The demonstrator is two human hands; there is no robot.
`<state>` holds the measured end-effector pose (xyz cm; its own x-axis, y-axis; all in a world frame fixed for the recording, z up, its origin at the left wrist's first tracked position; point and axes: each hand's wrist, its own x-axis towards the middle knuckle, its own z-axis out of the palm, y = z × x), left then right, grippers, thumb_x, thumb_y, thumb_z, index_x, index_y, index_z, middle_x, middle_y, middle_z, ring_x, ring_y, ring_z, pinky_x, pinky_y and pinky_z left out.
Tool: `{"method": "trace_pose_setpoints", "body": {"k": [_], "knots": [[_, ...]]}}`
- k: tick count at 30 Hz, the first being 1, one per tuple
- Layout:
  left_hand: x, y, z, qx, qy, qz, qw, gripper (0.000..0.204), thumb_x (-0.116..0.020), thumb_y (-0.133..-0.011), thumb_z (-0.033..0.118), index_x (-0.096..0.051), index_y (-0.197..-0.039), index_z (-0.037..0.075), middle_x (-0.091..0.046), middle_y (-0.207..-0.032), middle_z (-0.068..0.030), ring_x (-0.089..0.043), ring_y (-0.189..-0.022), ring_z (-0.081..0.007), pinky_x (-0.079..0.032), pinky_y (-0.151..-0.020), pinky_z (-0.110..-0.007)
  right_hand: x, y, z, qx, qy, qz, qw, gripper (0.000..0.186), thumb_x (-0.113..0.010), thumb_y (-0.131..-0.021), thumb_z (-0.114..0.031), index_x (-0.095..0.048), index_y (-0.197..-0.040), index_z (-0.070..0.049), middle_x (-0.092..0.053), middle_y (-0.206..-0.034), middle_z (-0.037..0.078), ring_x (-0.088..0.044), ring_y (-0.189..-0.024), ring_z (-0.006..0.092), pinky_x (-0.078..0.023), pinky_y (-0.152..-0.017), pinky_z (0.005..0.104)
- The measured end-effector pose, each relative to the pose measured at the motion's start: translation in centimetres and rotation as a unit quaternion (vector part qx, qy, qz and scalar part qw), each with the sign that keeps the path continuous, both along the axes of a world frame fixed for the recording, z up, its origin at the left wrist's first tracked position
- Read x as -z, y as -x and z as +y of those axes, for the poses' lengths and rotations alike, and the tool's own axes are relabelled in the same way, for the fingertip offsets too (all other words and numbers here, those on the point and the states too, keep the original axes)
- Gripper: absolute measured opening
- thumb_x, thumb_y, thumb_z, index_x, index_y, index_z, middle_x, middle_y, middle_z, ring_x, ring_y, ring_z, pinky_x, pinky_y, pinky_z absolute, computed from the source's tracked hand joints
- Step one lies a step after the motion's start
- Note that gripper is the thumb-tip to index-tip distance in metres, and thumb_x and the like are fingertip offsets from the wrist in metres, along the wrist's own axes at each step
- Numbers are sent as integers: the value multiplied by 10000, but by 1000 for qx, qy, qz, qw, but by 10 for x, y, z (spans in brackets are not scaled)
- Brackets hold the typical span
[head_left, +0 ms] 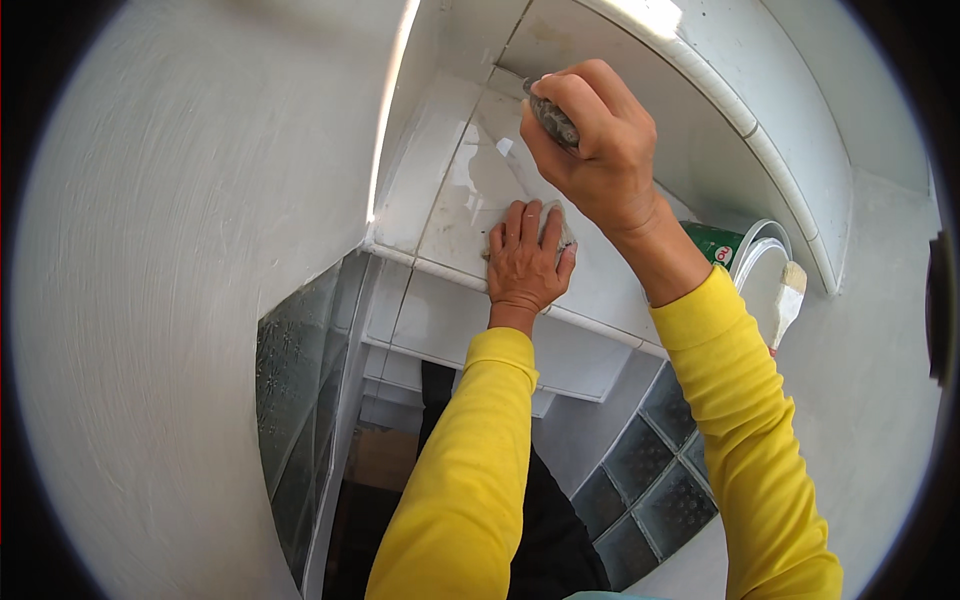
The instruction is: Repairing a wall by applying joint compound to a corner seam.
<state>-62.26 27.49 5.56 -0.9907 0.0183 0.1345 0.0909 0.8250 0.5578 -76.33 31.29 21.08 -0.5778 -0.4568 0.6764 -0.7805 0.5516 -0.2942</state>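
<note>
My left hand (524,262) presses palm-down on the white tiled step (455,225), near its rounded front edge. Under its fingers is a crumpled, greyish-white rag (566,238), mostly covered by the hand. Raised above the step, my right hand (600,140) is wrapped round the grey, stained handle of a tool (552,118). Its working end does not show clearly, so I cannot tell its kind. A wet, shiny patch (490,175) lies on the tile beyond my left hand.
At the right on the step is a green paint bucket (712,240), with a white-handled paintbrush (788,300) at its rim. A curved higher step (690,110) rises behind. Grey walls (190,220) and glass blocks (640,460) flank the stairs; lower steps (480,320) descend toward me.
</note>
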Motion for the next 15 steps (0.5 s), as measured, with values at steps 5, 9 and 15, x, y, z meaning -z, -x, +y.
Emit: {"method": "trace_pose_setpoints", "body": {"k": [5, 9, 15], "knots": [[0, 0, 3, 5, -6, 3, 1000, 537, -635, -849, 389, -557, -1302, 110, -499, -1319, -118, -408, -1281, -310, -353, -985, -470, -4, 1, 6, -4, 28, 36, 999, 225, -780, -726, 27, -651, -904, -23, -641, -835, 90, -639, -663, 211, -521, -592, 279], [-2, 0, 0, 2, -3, 0, 1000, 538, -633, -850, 389, -557, -1301, 105, -499, -1320, -119, -408, -1281, -311, -359, -978, -471, 10, 3, -1, -8, -13, 2, 1000, 233, -783, -719, 22, -653, -907, -26, -643, -841, 97, -640, -663, 214, -523, -592, 280], [-1, 0, 1, -1, 7, 5, 1000, 538, -631, -851, 390, -557, -1300, 104, -494, -1328, -117, -404, -1289, -306, -349, -997, -467, 12, 4, 0, -12, 9, 28, 999, 241, -783, -715, 23, -654, -912, -30, -646, -844, 95, -650, -672, 214, -529, -594, 281]]}}
